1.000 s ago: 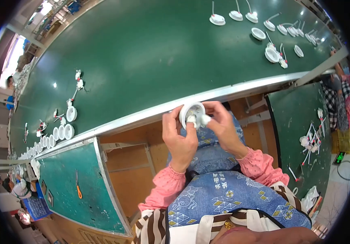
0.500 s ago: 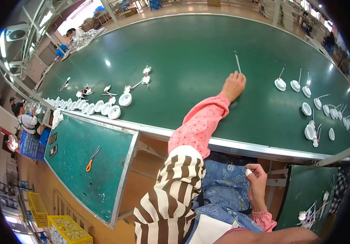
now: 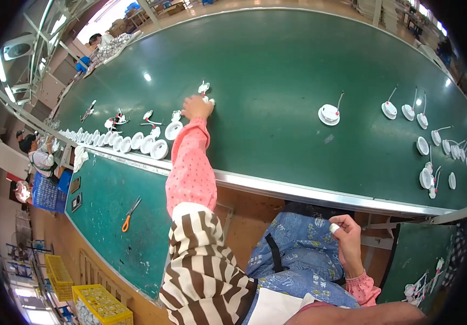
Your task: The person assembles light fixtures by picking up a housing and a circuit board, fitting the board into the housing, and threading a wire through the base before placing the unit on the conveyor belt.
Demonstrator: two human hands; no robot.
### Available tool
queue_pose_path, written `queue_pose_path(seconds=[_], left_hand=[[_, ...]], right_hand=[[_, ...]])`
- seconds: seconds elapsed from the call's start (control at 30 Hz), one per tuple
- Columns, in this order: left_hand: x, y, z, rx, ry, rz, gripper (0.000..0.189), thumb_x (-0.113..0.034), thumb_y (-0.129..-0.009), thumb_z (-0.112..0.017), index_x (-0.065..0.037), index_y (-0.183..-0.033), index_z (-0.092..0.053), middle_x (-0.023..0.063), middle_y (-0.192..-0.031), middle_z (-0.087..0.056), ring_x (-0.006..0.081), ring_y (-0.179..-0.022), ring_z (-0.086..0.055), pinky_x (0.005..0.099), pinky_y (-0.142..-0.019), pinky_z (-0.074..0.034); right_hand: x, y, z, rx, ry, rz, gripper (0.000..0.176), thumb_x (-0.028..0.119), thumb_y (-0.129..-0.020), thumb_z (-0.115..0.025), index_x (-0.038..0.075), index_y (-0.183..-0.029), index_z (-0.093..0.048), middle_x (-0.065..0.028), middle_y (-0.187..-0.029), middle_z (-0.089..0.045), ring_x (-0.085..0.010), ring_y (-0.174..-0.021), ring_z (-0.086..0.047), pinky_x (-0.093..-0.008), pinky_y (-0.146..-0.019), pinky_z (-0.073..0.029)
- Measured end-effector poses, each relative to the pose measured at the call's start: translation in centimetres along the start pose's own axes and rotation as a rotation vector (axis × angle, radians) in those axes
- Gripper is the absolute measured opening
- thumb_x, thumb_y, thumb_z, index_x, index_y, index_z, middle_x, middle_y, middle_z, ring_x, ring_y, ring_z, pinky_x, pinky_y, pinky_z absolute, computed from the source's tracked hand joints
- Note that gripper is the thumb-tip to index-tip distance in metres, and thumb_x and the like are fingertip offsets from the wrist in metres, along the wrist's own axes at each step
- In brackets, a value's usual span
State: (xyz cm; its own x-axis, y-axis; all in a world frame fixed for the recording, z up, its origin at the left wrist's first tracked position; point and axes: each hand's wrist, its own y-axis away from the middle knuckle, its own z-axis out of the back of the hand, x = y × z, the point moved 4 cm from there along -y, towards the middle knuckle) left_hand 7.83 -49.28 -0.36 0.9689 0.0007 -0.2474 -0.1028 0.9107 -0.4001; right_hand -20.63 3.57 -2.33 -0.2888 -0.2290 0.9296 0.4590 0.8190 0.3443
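Note:
My left hand (image 3: 197, 107) reaches over the green table (image 3: 266, 65), its fingers closed round a small white wired part (image 3: 204, 88) that shows beyond the fingertips. Just below and left of it lie a white round cup (image 3: 173, 130) and another small white part (image 3: 176, 116). Held low near my lap, my right hand (image 3: 348, 238) is closed, fingers curled in, with a white cover on one fingertip; nothing shows in it. A white round piece with an upright wire (image 3: 329, 114) stands alone right of centre.
A row of white cups (image 3: 126, 144) lines the left front edge. More wired pieces (image 3: 389, 110) are at the right. Orange scissors (image 3: 131, 215) lie on the lower left table. Yellow crates (image 3: 102, 305) stand on the floor. A co-worker (image 3: 41, 158) is at far left.
My left hand has moved left from the wired piece, which now stands uncovered, to the wired part. My right hand has barely moved. The view has shifted slightly.

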Motion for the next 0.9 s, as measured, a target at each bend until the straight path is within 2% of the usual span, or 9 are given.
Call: queue_pose_path(seconds=[0.07, 0.2, 0.33, 0.47, 0.6, 0.67, 0.73, 0.8, 0.9], left_hand=[[-0.1, -1.2, -2.6, 0.004, -0.035, -0.015, 0.059, -0.04, -0.075, -0.076, -0.001, -0.117, -0.062, 0.0197, -0.12, -0.058, 0.0374, -0.117, -0.057, 0.0498, -0.095, -0.048], [-7.3, 4.4, 4.8, -0.262, 0.201, -0.397, 0.047, -0.021, -0.077, -0.072, -0.002, -0.119, -0.064, 0.0177, -0.115, -0.058, 0.0379, -0.11, -0.059, 0.0488, -0.09, -0.05], [-12.9, 17.1, 13.4, -0.08, 0.783, -0.724, 0.047, -0.007, -0.074, -0.074, -0.006, -0.119, -0.063, 0.0141, -0.108, -0.057, 0.0299, -0.091, -0.062, 0.037, -0.073, -0.052], [-14.0, 29.1, 17.9, 0.136, 0.985, -0.704, 0.054, -0.003, -0.07, -0.081, -0.002, -0.12, -0.061, 0.0118, -0.104, -0.056, 0.0205, -0.076, -0.058, 0.0287, -0.058, -0.047], [-14.2, 36.3, 18.0, 0.125, 0.947, -0.588, 0.061, -0.001, -0.068, -0.084, 0.001, -0.124, -0.059, 0.0109, -0.102, -0.055, 0.018, -0.076, -0.059, 0.0289, -0.059, -0.048], [-14.3, 39.6, 17.3, 0.448, 1.145, -0.375, 0.067, 0.002, -0.068, -0.083, 0.002, -0.13, -0.057, 0.0117, -0.101, -0.055, 0.0196, -0.08, -0.063, 0.029, -0.061, -0.052], [-14.3, 40.5, 18.4, 0.578, 1.136, -0.523, 0.07, 0.004, -0.07, -0.08, 0.003, -0.135, -0.056, 0.0149, -0.107, -0.058, 0.0236, -0.085, -0.067, 0.0307, -0.069, -0.056], [-13.5, 39.0, 19.8, 0.309, 0.93, -0.782, 0.059, 0.007, -0.072, -0.077, 0.002, -0.129, -0.062, 0.0158, -0.112, -0.059, 0.0259, -0.091, -0.066, 0.0329, -0.071, -0.057], [-14.7, 37.1, 21.8, 0.274, 0.736, -0.982, 0.04, -0.005, -0.085, -0.066, -0.003, -0.125, -0.066, 0.0169, -0.121, -0.061, 0.0355, -0.112, -0.06, 0.0421, -0.093, -0.043]], right_hand=[[0.3, -0.1, -0.6, 0.031, 0.034, -0.012, 0.016, -0.001, -0.086, -0.066, 0.002, -0.101, -0.067, 0.0009, -0.09, -0.064, -0.0044, -0.077, -0.055, -0.0201, -0.066, -0.043], [1.1, -0.2, -0.8, 0.004, 0.003, -0.005, 0.018, -0.002, -0.087, -0.066, 0.001, -0.104, -0.068, 0.0011, -0.091, -0.066, -0.0045, -0.08, -0.056, -0.0213, -0.07, -0.043], [3.0, -2.4, -1.7, 0.075, -0.081, 0.095, 0.022, 0.004, -0.092, -0.064, -0.002, -0.113, -0.063, -0.0033, -0.093, -0.063, -0.0103, -0.082, -0.057, -0.0241, -0.069, -0.044], [7.9, -3.8, -3.5, 0.172, -0.18, 0.199, 0.05, 0.017, -0.097, -0.066, -0.002, -0.141, -0.05, -0.0085, -0.116, -0.063, -0.0157, -0.105, -0.061, -0.0276, -0.084, -0.048], [6.1, -2.3, -5.7, 0.266, -0.081, 0.332, 0.04, 0.006, -0.097, -0.062, -0.002, -0.136, -0.055, -0.009, -0.123, -0.064, -0.0149, -0.112, -0.062, -0.0318, -0.1, -0.05], [5.1, -1.8, -4.8, 0.13, -0.042, 0.306, 0.029, -0.002, -0.097, -0.052, -0.004, -0.125, -0.063, -0.0074, -0.111, -0.069, -0.012, -0.099, -0.064, -0.0283, -0.088, -0.053], [5.4, -1.3, -3.0, 0.061, 0.106, 0.386, 0.028, -0.002, -0.098, -0.05, -0.005, -0.122, -0.064, -0.0064, -0.108, -0.07, -0.0105, -0.097, -0.062, -0.0278, -0.085, -0.052], [6.4, -0.1, -1.9, 0.043, 0.401, 0.537, 0.031, -0.005, -0.091, -0.051, -0.003, -0.119, -0.064, -0.0126, -0.104, -0.07, -0.0206, -0.094, -0.067, -0.0324, -0.084, -0.053], [7.0, 1.8, -1.7, 0.132, 0.648, 0.782, 0.041, -0.01, -0.081, -0.054, 0.0, -0.119, -0.062, -0.0198, -0.097, -0.067, -0.0357, -0.09, -0.067, -0.0388, -0.081, -0.054]])
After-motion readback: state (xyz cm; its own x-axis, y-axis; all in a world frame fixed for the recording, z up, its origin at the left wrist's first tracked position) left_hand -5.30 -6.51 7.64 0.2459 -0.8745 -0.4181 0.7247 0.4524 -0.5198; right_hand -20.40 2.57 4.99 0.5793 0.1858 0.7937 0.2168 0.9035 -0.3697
